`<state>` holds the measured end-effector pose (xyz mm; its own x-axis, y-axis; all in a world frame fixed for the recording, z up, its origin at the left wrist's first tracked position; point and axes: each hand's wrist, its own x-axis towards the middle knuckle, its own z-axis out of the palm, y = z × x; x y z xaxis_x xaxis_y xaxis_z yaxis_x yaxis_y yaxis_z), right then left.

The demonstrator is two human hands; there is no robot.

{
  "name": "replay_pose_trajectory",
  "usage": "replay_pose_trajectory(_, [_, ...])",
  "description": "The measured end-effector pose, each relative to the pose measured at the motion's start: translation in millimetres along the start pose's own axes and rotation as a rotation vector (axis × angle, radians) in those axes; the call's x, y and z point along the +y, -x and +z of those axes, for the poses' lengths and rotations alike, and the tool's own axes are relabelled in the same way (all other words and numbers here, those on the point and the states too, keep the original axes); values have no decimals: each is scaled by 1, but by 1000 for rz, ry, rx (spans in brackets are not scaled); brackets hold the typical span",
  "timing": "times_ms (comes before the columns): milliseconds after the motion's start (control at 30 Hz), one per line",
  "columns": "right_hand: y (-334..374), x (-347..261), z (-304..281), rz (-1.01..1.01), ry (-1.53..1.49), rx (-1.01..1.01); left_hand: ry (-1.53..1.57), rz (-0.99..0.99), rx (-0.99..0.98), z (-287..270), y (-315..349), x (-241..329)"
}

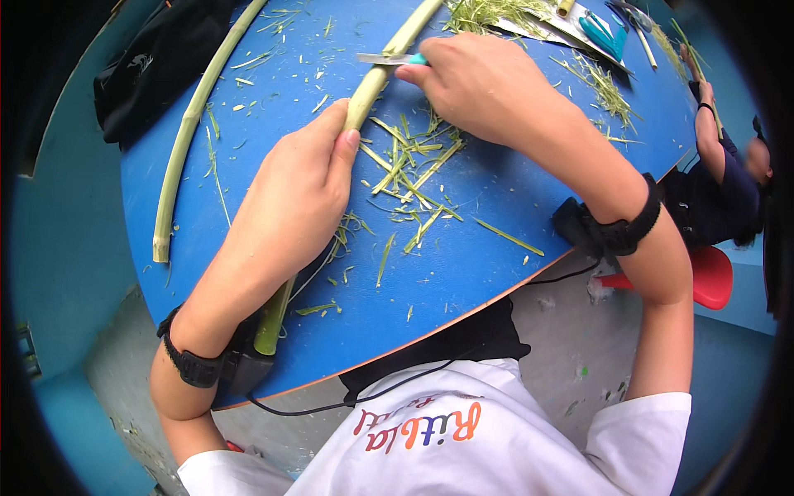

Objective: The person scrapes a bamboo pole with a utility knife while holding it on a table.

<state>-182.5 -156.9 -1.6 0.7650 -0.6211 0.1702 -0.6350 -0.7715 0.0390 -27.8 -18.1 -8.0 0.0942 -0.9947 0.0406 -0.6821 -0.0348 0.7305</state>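
Note:
A long pale-green plant stalk (405, 35) runs from the far edge of the picture down under my left forearm, and its thick lower end shows beside my left wrist. My left hand (294, 182) is closed around the stalk near its middle. In my right hand (488, 87) is a small knife (379, 59) with a teal handle, most of it covered by my fingers. The blade lies across the stalk just beyond my left hand, touching it. Thin green shavings (409, 165) are scattered below and between my hands.
Another peeled stalk (190, 120) lies at the left of the blue table (463, 273), near a black bag or cloth (165, 62). More shavings (608, 91) and a teal-handled tool (604, 35) lie far right. Another person (728, 182) is beyond the right edge, by a red stool (711, 277).

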Motion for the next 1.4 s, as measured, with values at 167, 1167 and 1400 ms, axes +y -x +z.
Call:
replay_pose_trajectory(167, [25, 29, 0, -29, 7, 131, 30, 45, -16, 1, -3, -2])
replay_pose_trajectory(1167, [-18, 12, -1, -128, -223, 183, -12, 101, 27, 9, 0, -1])
replay_pose_trajectory(1400, [-24, 18, 0, -187, -90, 148, -68, 141, 41, 12, -1, -1])
